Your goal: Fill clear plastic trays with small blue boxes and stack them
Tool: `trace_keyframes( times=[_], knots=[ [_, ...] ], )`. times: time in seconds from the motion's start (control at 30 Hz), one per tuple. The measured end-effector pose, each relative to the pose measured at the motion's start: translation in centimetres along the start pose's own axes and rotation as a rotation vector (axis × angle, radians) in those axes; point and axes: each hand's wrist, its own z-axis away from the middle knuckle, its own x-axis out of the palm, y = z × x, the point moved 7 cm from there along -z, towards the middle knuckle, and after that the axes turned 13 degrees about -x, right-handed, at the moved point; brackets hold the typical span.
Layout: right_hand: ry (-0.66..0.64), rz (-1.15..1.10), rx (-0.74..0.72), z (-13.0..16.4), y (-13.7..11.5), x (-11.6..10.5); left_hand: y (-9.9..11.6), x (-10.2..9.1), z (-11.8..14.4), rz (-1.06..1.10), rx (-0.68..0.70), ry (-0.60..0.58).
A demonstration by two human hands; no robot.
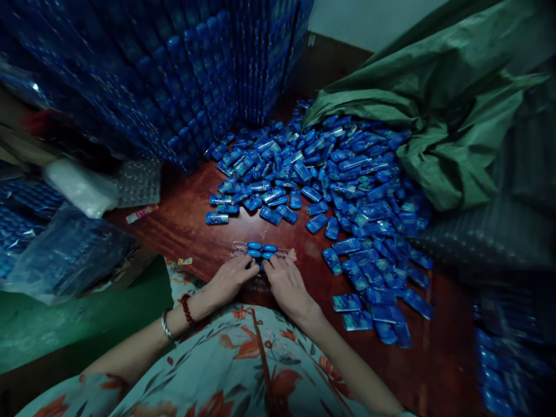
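A clear blister strip (263,252) is steadied on the surface (186,226) by fingertips of both hands (230,278) (286,284), pinching its six-o'clock edge; loose blue pieces (347,191) are heaped at two o'clock.

A reddish-brown wooden counter (182,226) carries a wide heap of small blue packets (347,191) over its far and right side. A clear blister tray (260,252) holding a few blue pieces lies at the near edge. Toward the left edge lies what seems a pink wrapper strip (142,213).
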Motion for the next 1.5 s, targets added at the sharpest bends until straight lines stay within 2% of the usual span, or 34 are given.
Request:
trace_keyframes(
  times=[0.1,0.2,0.27,0.33,0.4,0.47,0.53,0.6,0.67,0.73,0.8,0.87,0.93,0.97,1.07,1.13,1.27,1.33,1.4,1.5],
  knots=[
    [0.0,0.05,-0.001,0.4,-0.1,0.1,0.0,-0.3,-0.2,-0.056,0.027,0.018],
    [0.114,0.065,-0.044,1.7,0.2,0.0,-1.0,-0.7,0.1,-0.067,0.069,0.139],
    [0.204,0.051,-0.027,1.9,1.5,-0.2,-2.9,-1.7,0.0,0.003,0.037,0.25],
    [0.258,0.025,0.071,0.9,3.7,-0.4,-6.5,-3.2,-0.5,0.081,-0.176,0.383],
    [0.256,0.002,0.197,-1.6,6.3,-0.5,-11.1,-4.4,-0.8,0.091,-0.516,0.505],
    [0.191,0.002,0.238,-5.1,8.0,-0.5,-14.9,-4.7,-1.0,0.058,-0.78,0.515],
    [0.068,-0.004,0.211,-8.5,8.8,-0.1,-17.0,-4.1,-1.7,0.046,-0.869,0.433],
    [-0.04,-0.026,0.186,-10.7,9.0,0.4,-17.6,-3.3,-2.5,0.068,-0.83,0.364],
    [-0.094,-0.042,0.187,-11.0,9.2,0.7,-17.1,-3.0,-2.7,0.128,-0.752,0.374],
    [-0.081,-0.079,0.209,-9.6,9.7,0.8,-16.2,-3.1,-2.1,0.246,-0.679,0.404],
    [0.022,-0.17,0.216,-6.7,10.2,0.4,-15.0,-3.7,-0.5,0.374,-0.606,0.431],
    [0.227,-0.294,0.227,-2.7,10.5,-0.5,-13.2,-4.5,1.7,0.449,-0.513,0.452],
    [0.422,-0.432,0.297,1.8,10.3,-0.9,-10.8,-5.2,3.9,0.464,-0.409,0.442],
    [0.474,-0.52,0.364,3.8,9.9,-0.6,-9.5,-5.2,4.8,0.46,-0.357,0.421],
    [0.461,-0.802,0.471,7.4,7.0,1.6,-5.7,-4.3,6.0,0.446,-0.226,0.347],
    [0.461,-0.793,0.41,7.6,4.6,2.4,-4.1,-3.1,5.6,0.432,-0.172,0.321],
    [0.429,-0.462,0.111,5.3,0.8,2.1,-2.7,-1.2,3.7,0.291,-0.05,0.263],
    [0.363,-0.267,0.022,4.3,-0.1,1.8,-2.3,-1.0,3.0,0.196,0.0,0.225],
    [0.268,-0.092,0.005,3.5,-0.7,1.4,-1.8,-1.2,2.5,0.109,0.041,0.179],
    [0.095,0.043,-0.017,2.1,-1.7,1.1,-0.5,-1.0,2.0,0.0,0.102,0.083]
  ],
)
